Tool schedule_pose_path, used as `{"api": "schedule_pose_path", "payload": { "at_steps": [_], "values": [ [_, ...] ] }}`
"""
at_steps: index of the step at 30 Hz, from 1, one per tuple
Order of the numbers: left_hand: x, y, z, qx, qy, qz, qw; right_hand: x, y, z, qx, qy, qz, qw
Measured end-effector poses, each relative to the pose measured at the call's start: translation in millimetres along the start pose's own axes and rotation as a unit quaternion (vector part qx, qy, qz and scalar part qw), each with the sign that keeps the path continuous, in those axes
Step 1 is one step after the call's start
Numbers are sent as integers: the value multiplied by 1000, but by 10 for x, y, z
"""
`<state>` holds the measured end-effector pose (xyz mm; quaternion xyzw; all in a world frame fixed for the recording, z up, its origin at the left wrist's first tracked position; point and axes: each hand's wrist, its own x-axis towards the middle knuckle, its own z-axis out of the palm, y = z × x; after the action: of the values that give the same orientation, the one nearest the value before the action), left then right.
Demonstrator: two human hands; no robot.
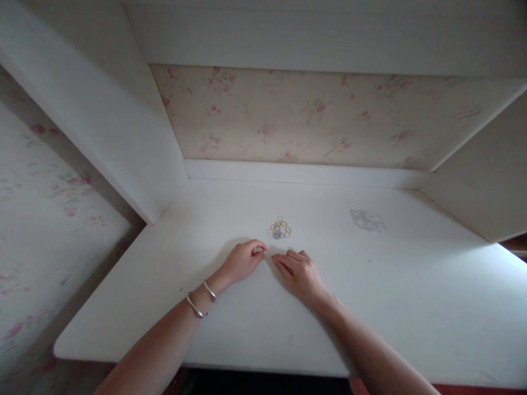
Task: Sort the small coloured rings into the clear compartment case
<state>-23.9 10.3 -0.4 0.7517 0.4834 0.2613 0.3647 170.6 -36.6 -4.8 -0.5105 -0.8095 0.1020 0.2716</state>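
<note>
Left hand (242,260) on the white counter (164,285), grip pinched on something too small to tell. Just beside, right hand (300,272) flat, grip released. Small coloured rings (280,229) clustered just beyond — clear plastic bag (367,220) farther right.

A white desk (411,307) is recessed in an alcove. White side panels (123,137) flank it on the left and right, and a white overhead panel (329,33) spans the top. The back wall (313,115) carries beige wallpaper with a pink floral pattern; matching wallpaper (45,219) covers the wall at far left. Light enters from the right.
</note>
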Motion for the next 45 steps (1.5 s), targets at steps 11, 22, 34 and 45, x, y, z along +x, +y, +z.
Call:
{"api": "schedule_pose_path", "payload": {
  "at_steps": [11,22,34,45],
  "values": [
    [3,13,14,11,16,10,1000,8,25,50,-10,0,-44,999],
    [-6,14,16,18,13,8,1000,35,-25,8,2,-32,1,999],
    [109,10,52,118,46,11,992,62,45,-33,-63,-15,96,993],
    [476,101,132,262,65,-16,963,63,52,-20,-78,-28,95,992]
  ]
}}
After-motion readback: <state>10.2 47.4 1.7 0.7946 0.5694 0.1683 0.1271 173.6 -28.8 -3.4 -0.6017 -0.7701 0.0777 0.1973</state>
